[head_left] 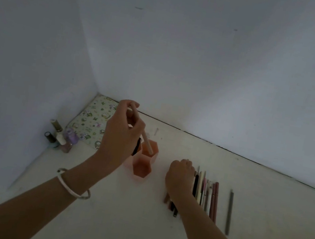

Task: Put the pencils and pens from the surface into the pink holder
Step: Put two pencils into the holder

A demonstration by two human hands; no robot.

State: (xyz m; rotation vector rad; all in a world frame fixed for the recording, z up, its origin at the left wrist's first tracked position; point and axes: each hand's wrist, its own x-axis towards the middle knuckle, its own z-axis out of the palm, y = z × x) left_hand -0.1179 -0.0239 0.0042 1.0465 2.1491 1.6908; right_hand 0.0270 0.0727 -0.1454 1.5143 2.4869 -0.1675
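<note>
The pink holder [142, 169], made of hexagonal cups, stands on the white surface at centre. My left hand [121, 134] is above it, shut on a pale pencil [145, 136] whose lower end dips into the rear cup. A dark pen [136, 147] stands in another cup, partly hidden by that hand. To the right, a row of pens and pencils [206, 193] lies side by side. My right hand [179, 176] rests on the left end of that row with fingers curled over it; what it grips is hidden. A grey pencil [229, 212] lies apart at the far right.
Several small nail polish bottles [60, 137] stand in the left corner by the wall. A patterned cloth pouch [92, 123] lies behind the holder against the walls. White walls close off the back and left.
</note>
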